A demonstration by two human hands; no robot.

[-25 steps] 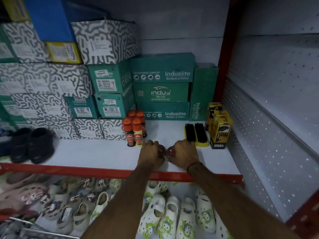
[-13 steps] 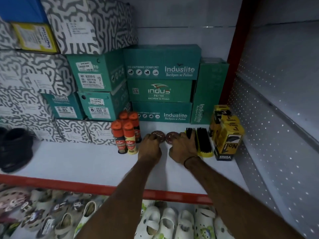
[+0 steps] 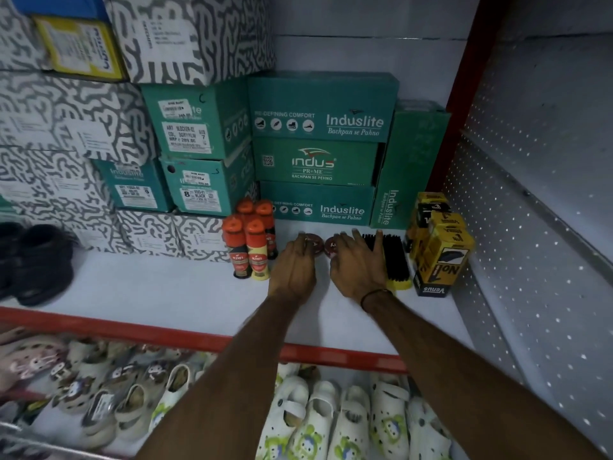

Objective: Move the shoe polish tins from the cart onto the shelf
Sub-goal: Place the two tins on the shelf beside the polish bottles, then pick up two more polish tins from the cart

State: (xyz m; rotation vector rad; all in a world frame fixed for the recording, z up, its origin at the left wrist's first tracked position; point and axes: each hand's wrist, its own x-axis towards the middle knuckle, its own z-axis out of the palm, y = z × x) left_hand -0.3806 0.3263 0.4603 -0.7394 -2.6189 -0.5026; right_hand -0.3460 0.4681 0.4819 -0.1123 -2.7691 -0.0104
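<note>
Red tins [image 3: 315, 241] on shelf [image 3: 166, 287], seemingly under fingers [image 3: 343, 242]

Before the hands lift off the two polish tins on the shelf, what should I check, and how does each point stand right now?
1. Both tins on the shelf: ok, the left tin and the right tin lie on its white board.
2. Tins flat: cannot tell, fingers cover most of each.
3. Left hand released: cannot tell, its fingers rest over the tin.
4. Right hand released: cannot tell, same reason.
5. Room beside the polish bottles: ok, the left tin sits just right of them.
6. Room beside the brush: ok, it lies right of the right hand, but contact with the tin is hidden.
</note>
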